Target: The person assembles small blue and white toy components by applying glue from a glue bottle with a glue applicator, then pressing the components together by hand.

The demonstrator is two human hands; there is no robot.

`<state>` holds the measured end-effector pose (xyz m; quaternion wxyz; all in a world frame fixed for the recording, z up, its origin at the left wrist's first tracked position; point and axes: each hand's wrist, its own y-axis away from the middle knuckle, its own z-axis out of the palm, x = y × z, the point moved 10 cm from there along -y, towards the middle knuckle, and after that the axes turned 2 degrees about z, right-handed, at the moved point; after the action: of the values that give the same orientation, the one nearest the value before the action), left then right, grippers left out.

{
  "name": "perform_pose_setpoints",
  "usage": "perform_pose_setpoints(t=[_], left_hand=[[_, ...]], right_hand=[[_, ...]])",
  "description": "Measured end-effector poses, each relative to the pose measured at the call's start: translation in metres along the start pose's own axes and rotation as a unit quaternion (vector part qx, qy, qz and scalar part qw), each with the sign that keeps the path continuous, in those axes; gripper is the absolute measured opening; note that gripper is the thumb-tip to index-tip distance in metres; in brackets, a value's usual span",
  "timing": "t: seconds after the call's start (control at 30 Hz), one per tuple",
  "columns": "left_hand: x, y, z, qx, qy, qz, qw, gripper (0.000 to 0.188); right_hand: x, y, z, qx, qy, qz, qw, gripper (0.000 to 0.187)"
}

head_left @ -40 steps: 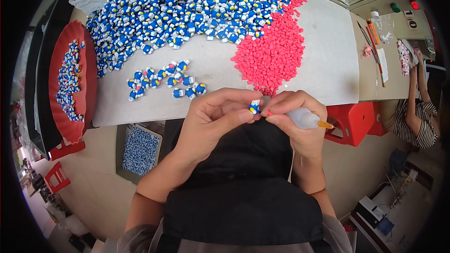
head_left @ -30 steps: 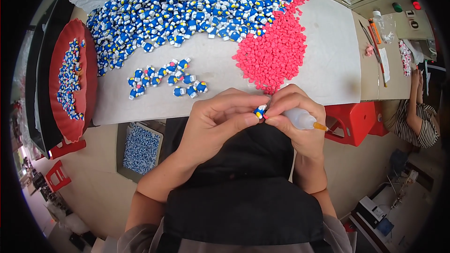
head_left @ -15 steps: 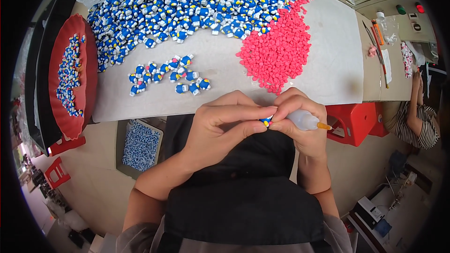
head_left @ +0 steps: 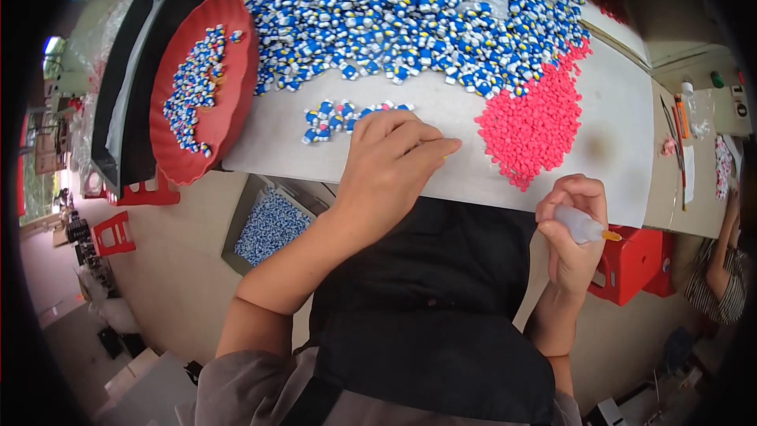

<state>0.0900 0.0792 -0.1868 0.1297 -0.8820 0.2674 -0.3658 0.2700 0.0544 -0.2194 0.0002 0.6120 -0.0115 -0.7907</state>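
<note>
My left hand [head_left: 392,158] is over the near part of the white-covered table, beside a small group of blue-and-white figures [head_left: 330,117], some with pink bits on them. Its thumb and fingers are pinched together; only a yellow speck of the small figure between them shows. My right hand [head_left: 576,229] is wrapped round a translucent squeeze bottle [head_left: 578,225] with an amber needle tip, which points right. It is just off the table's front edge, near the heap of small pink pieces [head_left: 538,122].
A big heap of blue-and-white figures [head_left: 394,16] covers the back of the table. At left stands a red scalloped dish [head_left: 229,122] with more figures; below is a bin of small blue-and-white pieces [head_left: 272,225]. Red stool [head_left: 635,268] and another person's arm [head_left: 719,256] are at right.
My hands have moved apart: the left went up over the table toward the small group, the right drew away rightward with the bottle. The whole view has shifted and tilted.
</note>
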Motion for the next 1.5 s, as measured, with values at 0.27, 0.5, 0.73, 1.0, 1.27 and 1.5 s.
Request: perform_pose_setpoints(t=[0.27,0.5,0.73,1.0,1.27,1.5], left_hand=[[-0.005,0.094,-0.166,0.286,-0.354,-0.099,0.885,0.043],[-0.174,0.291,-0.302,0.376,0.119,-0.525,0.754,0.051],[-0.12,0.281,-0.295,0.286,0.184,-0.462,0.819,0.038],[-0.021,0.373,-0.3,0.188,0.24,-0.456,0.836,0.051],[-0.024,0.387,-0.16,0.036,0.336,-0.481,0.809,0.052],[-0.04,0.286,-0.073,-0.014,0.417,-0.342,0.842,0.053]], right_hand=[[0.01,-0.001,0.109,-0.172,0.035,-0.014,0.984,0.023],[0.003,0.032,0.152,-0.125,0.068,-0.075,0.987,0.022],[0.011,0.024,0.171,-0.117,0.091,-0.088,0.985,0.02],[0.022,0.025,0.208,-0.213,0.138,-0.121,0.96,0.018],[0.033,0.062,0.255,-0.359,0.187,-0.143,0.903,0.022],[0.022,0.053,0.255,-0.37,0.197,-0.114,0.901,0.026]])
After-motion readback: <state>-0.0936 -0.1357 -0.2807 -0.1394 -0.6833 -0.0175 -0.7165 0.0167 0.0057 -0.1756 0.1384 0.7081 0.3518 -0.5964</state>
